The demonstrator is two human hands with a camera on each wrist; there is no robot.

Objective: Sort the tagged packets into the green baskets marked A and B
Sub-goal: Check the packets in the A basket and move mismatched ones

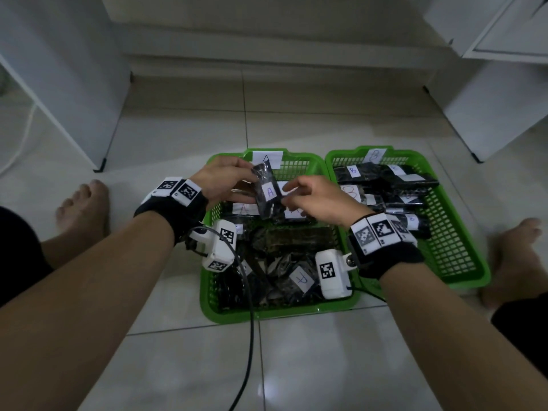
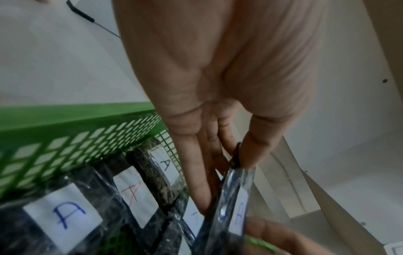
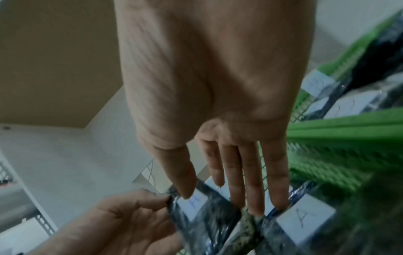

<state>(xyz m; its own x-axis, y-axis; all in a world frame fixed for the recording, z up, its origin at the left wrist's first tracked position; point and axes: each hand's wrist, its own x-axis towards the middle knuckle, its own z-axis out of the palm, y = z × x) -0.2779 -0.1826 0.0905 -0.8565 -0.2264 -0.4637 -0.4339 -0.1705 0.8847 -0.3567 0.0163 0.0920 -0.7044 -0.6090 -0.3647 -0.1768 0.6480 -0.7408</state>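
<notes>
Packet (image 1: 268,191) tagged A, being held up over basket A (image 1: 323,311), above the other packets lying inside. Left hand (image 1: 225,180) pinching its upper end, thumb in front and fingers behind, as seen in the left wrist view. Right hand (image 1: 314,200) reaching in from the right at the tag's level, fingers loosely extended; thumb (image 3: 182,179) touching the packet near its tag, other fingers seeming to pass behind. Not gripping it firmly, as far as can be judged.

Long axis standing nearly upright, slightly leaning, top end toward the far wall of the basket. Left hand being nearer and carrying the weight; right hand only steadying. Basket A lying directly below, so probably needing only a lowering and a release. Basket B (image 1: 456,274) sitting just beside, to the right, touching or nearly touching rim to rim.

Packet: flat, long rectangle, clear glossy film, crinkled, dark contents inside, white paper tag with a blue letter. Likely being slippery and bending easily. Baskets: hard green plastic, mesh walls and floor, each with a white paper label on the far rim. Floor: pale glazed tiles (image 1: 326,366).
</notes>
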